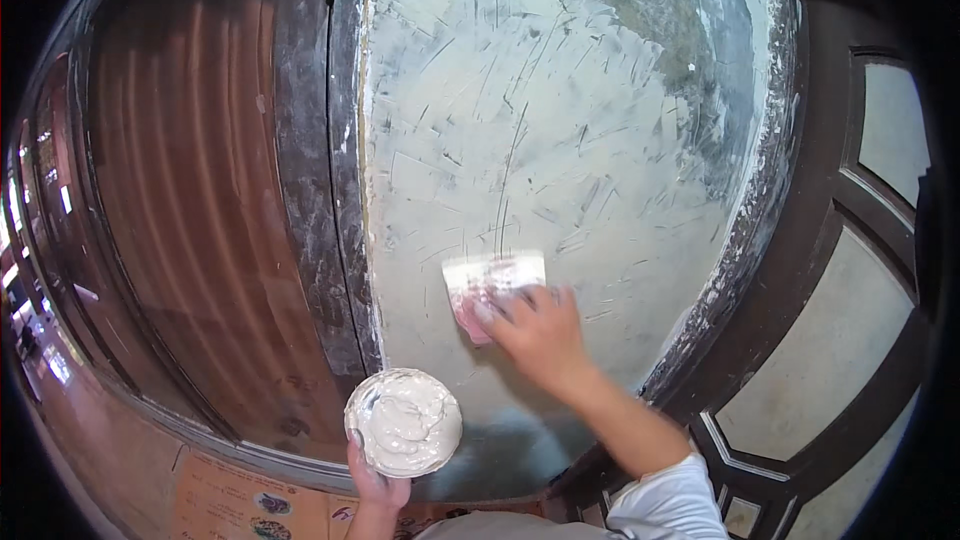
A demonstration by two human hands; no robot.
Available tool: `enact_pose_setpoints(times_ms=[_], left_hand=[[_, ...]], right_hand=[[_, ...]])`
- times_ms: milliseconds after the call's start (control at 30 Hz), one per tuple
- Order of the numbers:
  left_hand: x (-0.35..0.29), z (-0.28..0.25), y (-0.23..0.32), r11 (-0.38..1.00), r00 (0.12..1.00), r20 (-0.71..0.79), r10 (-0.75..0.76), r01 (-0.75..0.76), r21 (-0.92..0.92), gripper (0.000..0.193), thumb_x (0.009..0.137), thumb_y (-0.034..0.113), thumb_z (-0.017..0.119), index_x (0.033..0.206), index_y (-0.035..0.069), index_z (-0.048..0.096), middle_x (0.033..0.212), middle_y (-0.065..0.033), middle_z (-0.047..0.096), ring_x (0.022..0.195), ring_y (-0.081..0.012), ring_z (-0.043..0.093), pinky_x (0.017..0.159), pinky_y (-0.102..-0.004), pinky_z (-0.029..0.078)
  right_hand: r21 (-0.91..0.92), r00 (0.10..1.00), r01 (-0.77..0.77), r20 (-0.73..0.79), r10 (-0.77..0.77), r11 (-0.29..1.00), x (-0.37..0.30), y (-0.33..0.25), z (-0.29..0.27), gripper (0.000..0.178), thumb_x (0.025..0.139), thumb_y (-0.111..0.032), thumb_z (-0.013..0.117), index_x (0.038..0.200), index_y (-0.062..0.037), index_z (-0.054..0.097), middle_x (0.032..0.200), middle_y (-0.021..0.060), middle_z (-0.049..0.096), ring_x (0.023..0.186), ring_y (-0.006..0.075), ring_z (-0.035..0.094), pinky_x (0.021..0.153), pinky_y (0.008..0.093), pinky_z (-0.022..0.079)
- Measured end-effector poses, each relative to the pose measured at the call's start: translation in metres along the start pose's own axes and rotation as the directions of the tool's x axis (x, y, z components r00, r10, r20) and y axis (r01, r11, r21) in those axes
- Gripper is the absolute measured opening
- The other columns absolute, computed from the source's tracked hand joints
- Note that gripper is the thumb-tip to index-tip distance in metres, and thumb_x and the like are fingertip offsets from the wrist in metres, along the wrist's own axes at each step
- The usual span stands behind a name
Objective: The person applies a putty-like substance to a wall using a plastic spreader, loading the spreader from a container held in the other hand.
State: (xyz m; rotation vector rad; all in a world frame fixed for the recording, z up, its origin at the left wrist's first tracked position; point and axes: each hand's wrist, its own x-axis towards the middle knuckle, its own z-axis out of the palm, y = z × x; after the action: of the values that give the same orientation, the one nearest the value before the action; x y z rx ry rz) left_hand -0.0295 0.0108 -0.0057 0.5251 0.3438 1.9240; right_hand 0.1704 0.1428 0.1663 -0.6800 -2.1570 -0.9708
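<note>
Renovation site, plastered wall (560, 120) (still wet), dark door frame (310, 170)

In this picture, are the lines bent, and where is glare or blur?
Head view: fisheye bends the dark door frame and the plastered wall edges toward the rim; bright glare spots at far left; the right hand with the scraper is slightly soft; the putty bowl looks sharp.

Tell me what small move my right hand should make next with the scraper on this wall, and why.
Probably draw the scraper in your right hand upward along the wall, pressed flat. The coat there shows ridges and scratch lines, and the bowl of putty in your left hand is close for reloading.
</note>
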Motion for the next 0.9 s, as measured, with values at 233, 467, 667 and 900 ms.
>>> enact_pose_setpoints(times_ms=[233, 467, 667, 900], left_hand=[[-0.003, -0.012, 0.008, 1.0, 0.999, -0.053, 0.006, -0.005, 0.022, 0.06, 0.099, 0.048, 0.039, 0.144, 0.008, 0.041, 0.145, -0.0119, 0.047, 0.131, -0.0309, 0.047, 0.11, -0.0456, 0.038], [-0.001, 0.001, 0.002, 0.999, 0.999, -0.014, -0.047, 0.048, 0.017, 0.059, 0.099, 0.047, 0.039, 0.143, 0.007, 0.042, 0.144, -0.0117, 0.047, 0.131, -0.0305, 0.047, 0.11, -0.0457, 0.038], [-0.006, -0.003, 0.008, 0.999, 0.999, -0.041, 0.013, -0.012, 0.044, 0.059, 0.1, 0.047, 0.039, 0.143, 0.007, 0.042, 0.144, -0.0116, 0.048, 0.131, -0.0308, 0.047, 0.111, -0.0457, 0.038], [-0.007, -0.008, 0.011, 0.999, 0.995, -0.095, -0.015, 0.019, 0.04, 0.06, 0.1, 0.047, 0.04, 0.144, 0.007, 0.039, 0.145, -0.0138, 0.046, 0.131, -0.0313, 0.046, 0.112, -0.0456, 0.037]], right_hand=[[0.112, 0.958, -0.138, -0.236, 0.161, 0.984, -0.011, 0.034, -0.04, 0.045, 0.068, -0.016, 0.072, 0.113, -0.0213, 0.07, 0.108, 0.0015, 0.068, 0.085, 0.0244, 0.059, 0.077, 0.0421, 0.041], [0.007, 0.955, -0.216, -0.205, 0.212, 0.976, 0.031, 0.061, -0.016, 0.044, 0.071, -0.016, 0.071, 0.114, -0.0184, 0.068, 0.115, 0.0032, 0.066, 0.102, 0.0266, 0.059, 0.087, 0.0436, 0.04], [0.317, 0.992, -0.11, 0.096, 0.083, 0.942, -0.138, -0.077, 0.082, 0.046, 0.083, -0.018, 0.062, 0.129, -0.0232, 0.059, 0.115, 0.0003, 0.066, 0.106, 0.0193, 0.061, 0.075, 0.0423, 0.044], [0.536, 0.786, -0.618, 0.433, 0.441, 0.575, -0.149, -0.049, 0.053, 0.02, 0.086, -0.016, 0.063, 0.105, -0.0114, 0.068, 0.101, 0.0109, 0.07, 0.085, 0.0293, 0.067, 0.073, 0.0391, 0.051]])
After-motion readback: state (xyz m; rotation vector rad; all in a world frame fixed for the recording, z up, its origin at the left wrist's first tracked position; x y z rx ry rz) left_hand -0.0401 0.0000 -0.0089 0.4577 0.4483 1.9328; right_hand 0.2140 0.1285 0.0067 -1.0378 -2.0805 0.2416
